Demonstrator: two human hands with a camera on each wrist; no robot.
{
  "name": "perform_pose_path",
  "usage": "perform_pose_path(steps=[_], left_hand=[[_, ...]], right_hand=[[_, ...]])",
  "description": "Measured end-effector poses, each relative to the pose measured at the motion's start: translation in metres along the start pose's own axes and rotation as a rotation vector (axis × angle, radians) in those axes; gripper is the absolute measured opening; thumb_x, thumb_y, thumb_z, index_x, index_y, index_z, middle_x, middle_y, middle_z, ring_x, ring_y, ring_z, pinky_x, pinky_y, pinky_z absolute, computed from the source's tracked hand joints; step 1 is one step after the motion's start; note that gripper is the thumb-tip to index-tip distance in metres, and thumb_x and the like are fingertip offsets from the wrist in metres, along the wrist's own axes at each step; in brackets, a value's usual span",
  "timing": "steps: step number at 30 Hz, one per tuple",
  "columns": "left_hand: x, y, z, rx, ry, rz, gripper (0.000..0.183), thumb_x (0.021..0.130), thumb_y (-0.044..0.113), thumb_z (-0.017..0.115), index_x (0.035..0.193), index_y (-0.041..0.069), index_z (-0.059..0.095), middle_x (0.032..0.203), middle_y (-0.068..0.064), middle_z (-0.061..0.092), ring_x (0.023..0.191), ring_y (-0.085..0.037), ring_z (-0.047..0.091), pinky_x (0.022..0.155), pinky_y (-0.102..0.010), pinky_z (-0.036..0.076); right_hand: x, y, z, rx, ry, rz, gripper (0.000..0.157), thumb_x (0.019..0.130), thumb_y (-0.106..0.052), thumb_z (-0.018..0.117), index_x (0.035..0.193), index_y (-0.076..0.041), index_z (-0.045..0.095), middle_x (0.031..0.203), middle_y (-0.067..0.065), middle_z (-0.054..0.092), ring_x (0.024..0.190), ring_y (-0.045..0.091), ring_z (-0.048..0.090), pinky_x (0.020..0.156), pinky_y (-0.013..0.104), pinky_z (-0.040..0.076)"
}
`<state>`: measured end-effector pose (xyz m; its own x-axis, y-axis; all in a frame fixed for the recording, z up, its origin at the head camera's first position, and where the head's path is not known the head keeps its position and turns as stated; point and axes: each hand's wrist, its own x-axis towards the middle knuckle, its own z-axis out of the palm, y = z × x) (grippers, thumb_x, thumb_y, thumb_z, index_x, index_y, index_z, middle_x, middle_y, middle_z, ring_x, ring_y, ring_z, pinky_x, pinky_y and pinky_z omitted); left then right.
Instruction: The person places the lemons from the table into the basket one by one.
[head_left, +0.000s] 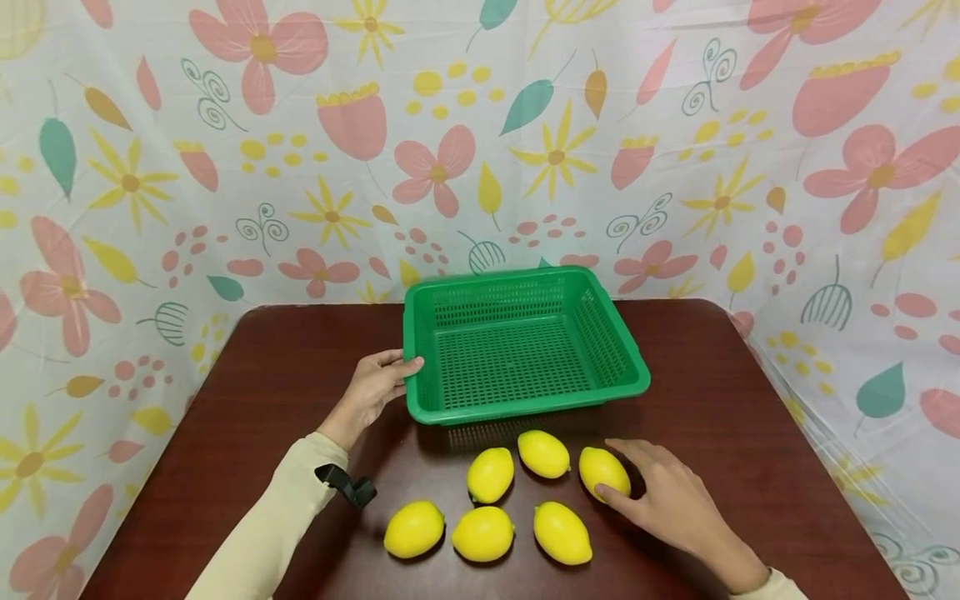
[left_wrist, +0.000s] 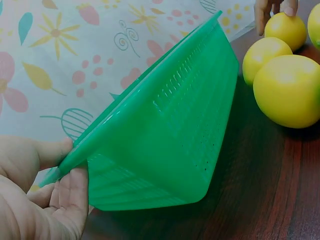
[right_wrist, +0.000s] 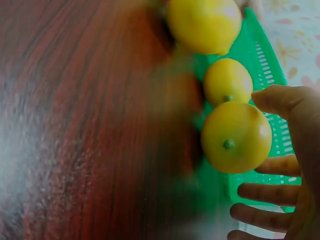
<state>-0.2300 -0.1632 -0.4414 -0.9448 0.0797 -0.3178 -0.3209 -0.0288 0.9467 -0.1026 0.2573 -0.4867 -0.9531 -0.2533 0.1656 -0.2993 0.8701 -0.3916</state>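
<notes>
My left hand (head_left: 375, 383) holds the left rim of a green plastic basket (head_left: 517, 358), thumb over the edge and fingers beneath it. The left wrist view shows this grip on the basket (left_wrist: 165, 150) from the side. On the right, my right hand (head_left: 667, 496) is spread around the rightmost lemon (head_left: 602, 471), thumb on the near side and forefinger beyond it. From the right wrist, that lemon (right_wrist: 235, 142) appears between the thumb and the extended fingers, which are not curled round it. The slatted basket has nothing inside.
Several more yellow lemons lie loose in front of the basket, among them one at the far left (head_left: 415, 529) and one near the middle (head_left: 543, 454). The dark wooden table (head_left: 315, 333) ends at a floral curtain (head_left: 480, 167) behind and at both sides.
</notes>
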Motion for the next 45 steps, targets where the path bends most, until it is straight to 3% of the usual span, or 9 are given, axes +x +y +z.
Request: perform_pose_path(steps=[6,10,15,23,30,33,38,45], left_hand=[[0.002,-0.002,0.0,0.002,0.002,-0.009,0.062,0.101,0.017,0.068,0.154,0.0,0.04,0.155,-0.019,0.043,0.138,-0.033,0.049,0.111,-0.048,0.043],[0.002,-0.002,0.0,-0.003,0.003,-0.014,0.062,0.101,0.018,0.069,0.154,0.001,0.041,0.153,-0.018,0.045,0.136,-0.032,0.05,0.111,-0.048,0.043],[0.002,-0.002,-0.001,0.008,0.01,-0.012,0.059,0.101,0.019,0.069,0.151,0.002,0.045,0.149,-0.018,0.05,0.127,-0.027,0.056,0.107,-0.044,0.048],[0.003,-0.001,-0.002,0.01,0.006,-0.004,0.056,0.1,0.02,0.069,0.148,0.001,0.048,0.143,-0.017,0.054,0.11,-0.016,0.063,0.094,-0.032,0.054],[0.004,-0.002,-0.003,0.007,-0.005,-0.022,0.057,0.101,0.019,0.068,0.15,0.002,0.045,0.147,-0.015,0.05,0.121,-0.022,0.057,0.106,-0.042,0.047],[0.005,-0.003,-0.004,0.004,-0.014,-0.025,0.057,0.101,0.02,0.068,0.15,0.002,0.046,0.141,-0.012,0.052,0.118,-0.02,0.057,0.106,-0.041,0.047],[0.005,-0.004,-0.004,-0.004,-0.023,-0.032,0.052,0.101,0.022,0.069,0.146,0.004,0.049,0.124,-0.004,0.058,0.106,-0.014,0.059,0.093,-0.031,0.05],[0.005,-0.004,-0.005,-0.03,-0.021,-0.04,0.051,0.1,0.022,0.07,0.143,0.004,0.051,0.113,0.0,0.06,0.096,-0.012,0.059,0.083,-0.025,0.052]], right_hand=[[0.001,-0.004,0.006,-0.041,0.018,-0.024,0.062,0.083,-0.061,0.079,0.128,-0.02,0.07,0.119,0.003,0.07,0.105,0.027,0.065,0.074,0.052,0.056],[0.001,-0.005,0.008,-0.015,0.017,-0.017,0.059,0.082,-0.059,0.08,0.126,-0.02,0.071,0.113,0.0,0.071,0.097,0.02,0.065,0.07,0.045,0.055],[0.0,-0.004,0.004,0.038,0.006,0.013,0.058,0.084,-0.059,0.079,0.126,-0.021,0.072,0.112,-0.001,0.072,0.097,0.021,0.065,0.074,0.046,0.054],[0.003,-0.009,-0.019,0.054,0.01,0.017,0.058,0.082,-0.057,0.082,0.128,-0.022,0.071,0.107,-0.004,0.071,0.091,0.015,0.06,0.07,0.038,0.05],[0.009,-0.016,-0.049,0.033,0.031,-0.05,0.058,0.081,-0.055,0.083,0.129,-0.024,0.071,0.106,-0.008,0.069,0.089,0.012,0.061,0.069,0.032,0.051],[0.017,-0.019,-0.065,0.051,0.005,-0.078,0.056,0.083,-0.054,0.083,0.13,-0.026,0.07,0.111,-0.01,0.07,0.091,0.009,0.06,0.071,0.032,0.051],[0.038,-0.022,-0.095,0.102,-0.061,-0.152,0.052,0.086,-0.046,0.083,0.133,-0.028,0.068,0.108,-0.012,0.071,0.086,0.004,0.061,0.07,0.029,0.052],[0.089,-0.019,-0.124,0.157,-0.155,-0.252,0.049,0.088,-0.037,0.082,0.133,-0.022,0.067,0.11,-0.009,0.071,0.078,0.003,0.066,0.068,0.026,0.056]])
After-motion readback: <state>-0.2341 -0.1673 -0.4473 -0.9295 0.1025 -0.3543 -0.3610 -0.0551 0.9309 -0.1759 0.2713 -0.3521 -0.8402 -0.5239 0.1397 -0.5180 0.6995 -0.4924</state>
